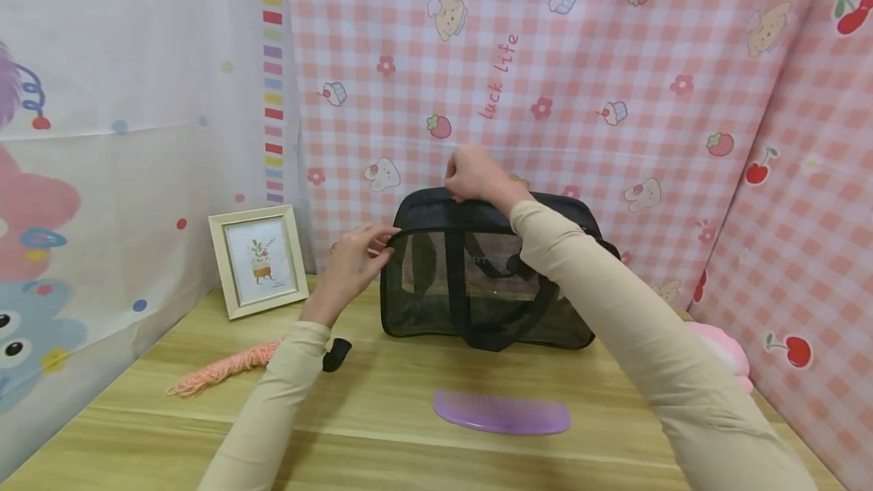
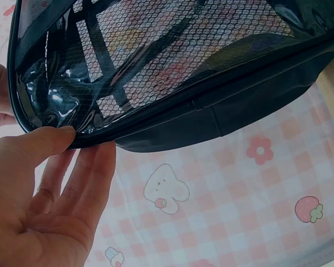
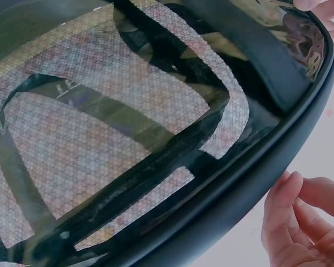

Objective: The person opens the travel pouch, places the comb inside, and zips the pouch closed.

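Note:
A black toiletry bag point(image 1: 423, 317) with clear plastic and mesh panels stands upright at the back of the table. Its dark strap handle point(image 1: 487, 341) hangs down the front. My left hand point(image 1: 355, 264) pinches the upper left corner, thumb on the clear panel and fingers under the black edge, as the left wrist view point(image 2: 61, 206) shows. At the top edge, my right hand point(image 1: 477, 173) has its fingers curled; in the right wrist view its thumb and fingertip point(image 3: 292, 181) meet right at the dark rim. Whatever lies between those fingertips is hidden.
A purple comb point(image 1: 505, 414) lies in front of the bag. Coral yarn point(image 1: 225, 366) and a small black object point(image 1: 337, 354) lie left, partly behind my left sleeve. A framed picture point(image 1: 228, 271) stands back left. Something pink point(image 1: 723, 343) sits behind my right sleeve.

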Tool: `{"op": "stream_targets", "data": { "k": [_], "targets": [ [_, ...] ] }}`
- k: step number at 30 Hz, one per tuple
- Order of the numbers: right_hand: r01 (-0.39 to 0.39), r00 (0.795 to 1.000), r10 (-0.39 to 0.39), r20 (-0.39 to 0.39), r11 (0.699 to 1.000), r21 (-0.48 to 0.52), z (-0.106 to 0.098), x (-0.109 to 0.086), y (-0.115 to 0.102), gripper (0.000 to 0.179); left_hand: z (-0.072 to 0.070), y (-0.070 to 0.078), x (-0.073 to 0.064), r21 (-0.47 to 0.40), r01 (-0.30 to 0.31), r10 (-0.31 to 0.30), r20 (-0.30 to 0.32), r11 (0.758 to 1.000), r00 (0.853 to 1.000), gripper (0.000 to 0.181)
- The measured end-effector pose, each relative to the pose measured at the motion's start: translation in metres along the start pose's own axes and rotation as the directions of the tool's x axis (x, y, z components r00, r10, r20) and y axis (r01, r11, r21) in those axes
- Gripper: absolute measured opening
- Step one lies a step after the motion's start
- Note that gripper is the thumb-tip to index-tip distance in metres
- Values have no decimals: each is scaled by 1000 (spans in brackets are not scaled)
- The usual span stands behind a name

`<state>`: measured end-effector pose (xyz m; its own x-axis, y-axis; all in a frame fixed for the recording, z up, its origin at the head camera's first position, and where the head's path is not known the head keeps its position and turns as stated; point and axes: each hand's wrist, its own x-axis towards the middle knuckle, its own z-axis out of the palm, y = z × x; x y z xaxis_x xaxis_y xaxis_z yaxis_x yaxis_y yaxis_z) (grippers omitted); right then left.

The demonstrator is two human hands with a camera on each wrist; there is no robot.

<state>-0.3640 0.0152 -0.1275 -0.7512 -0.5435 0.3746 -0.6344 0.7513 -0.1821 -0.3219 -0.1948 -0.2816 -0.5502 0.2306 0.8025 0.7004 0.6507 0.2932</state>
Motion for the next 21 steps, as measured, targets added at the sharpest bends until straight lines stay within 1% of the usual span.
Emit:
{"op": "stream_targets", "data": {
  "k": [5,7,13,16,19,21],
  "targets": [
    [5,1000,-4,18,1000,-27,7,7,-11,26,0,0,0,-15,-1,1,-6,1000,1000,31],
    [7,1000,-5,24,998,-55,9,10,-17,25,1,-1,1,-16,-1,1,-7,1000,1000,31],
    [-8,998,14,57,995,-99,18,19,-32,23,1,-1,0,-18,0,0,-9,1000,1000,30],
    [11,997,-3,73,993,-115,21,22,-37,23,2,-2,0,-20,4,-4,-14,1000,1000,29],
    [25,993,-10,120,992,-124,17,22,-38,23,2,-1,1,-17,4,-4,-12,1000,1000,29],
    [24,986,-3,165,992,-127,9,19,-35,22,2,0,3,-13,-1,1,-5,1000,1000,30]
  ]
}}
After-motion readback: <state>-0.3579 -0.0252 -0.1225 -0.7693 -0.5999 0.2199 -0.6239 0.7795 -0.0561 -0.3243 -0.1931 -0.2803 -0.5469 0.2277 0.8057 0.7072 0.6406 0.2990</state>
